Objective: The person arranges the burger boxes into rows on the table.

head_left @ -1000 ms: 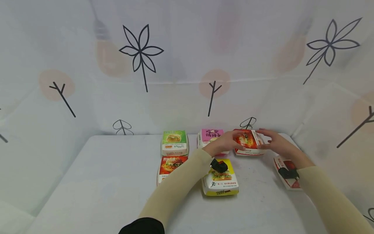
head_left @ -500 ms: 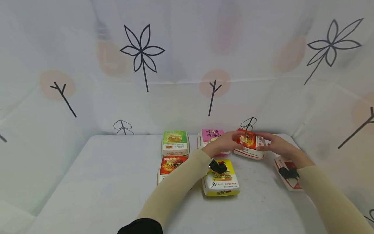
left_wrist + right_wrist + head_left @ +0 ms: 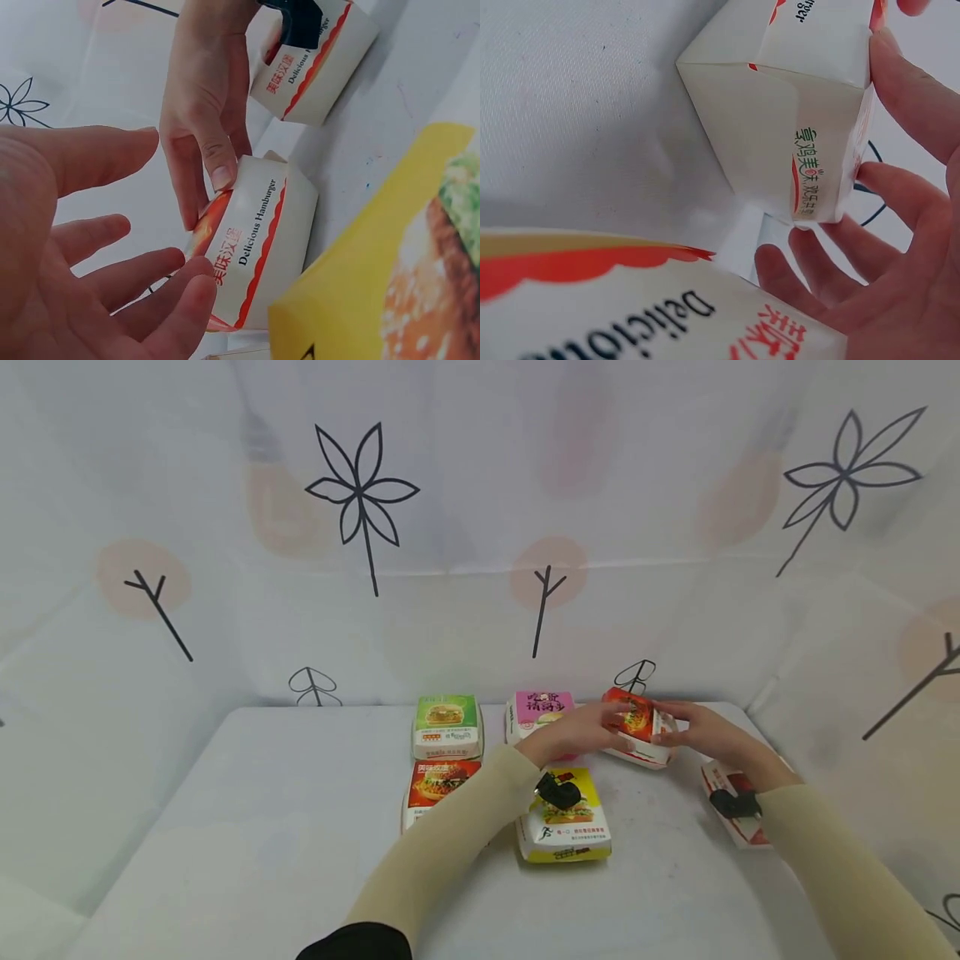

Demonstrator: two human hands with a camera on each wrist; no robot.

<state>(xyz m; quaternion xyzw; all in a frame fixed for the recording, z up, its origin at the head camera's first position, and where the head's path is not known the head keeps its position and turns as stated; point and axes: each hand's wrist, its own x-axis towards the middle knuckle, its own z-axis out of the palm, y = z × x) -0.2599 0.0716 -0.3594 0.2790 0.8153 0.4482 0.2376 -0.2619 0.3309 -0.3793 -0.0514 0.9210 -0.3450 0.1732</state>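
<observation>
A red-and-white burger box (image 3: 637, 727) is tilted up off the white table (image 3: 285, 827) at the back right, between my two hands. My right hand (image 3: 672, 735) pinches its right end: the thumb lies on the printed top and the fingers (image 3: 900, 195) curl under the far side. My left hand (image 3: 602, 727) is spread at the box's left end. Its fingertips (image 3: 196, 281) touch the box edge (image 3: 259, 247) and its thumb stands clear above. The box's white underside (image 3: 780, 120) shows in the right wrist view.
A pink box (image 3: 542, 706) and a green box (image 3: 447, 725) stand in the back row. An orange-red box (image 3: 437, 782) and a yellow box (image 3: 566, 822) lie nearer me. Another red-and-white box (image 3: 738, 818) sits under my right forearm. A patterned curtain surrounds the table.
The red-and-white box lay flat on the table a second ago. Now it is raised and tipped, its left end higher, with both hands closed in on it.
</observation>
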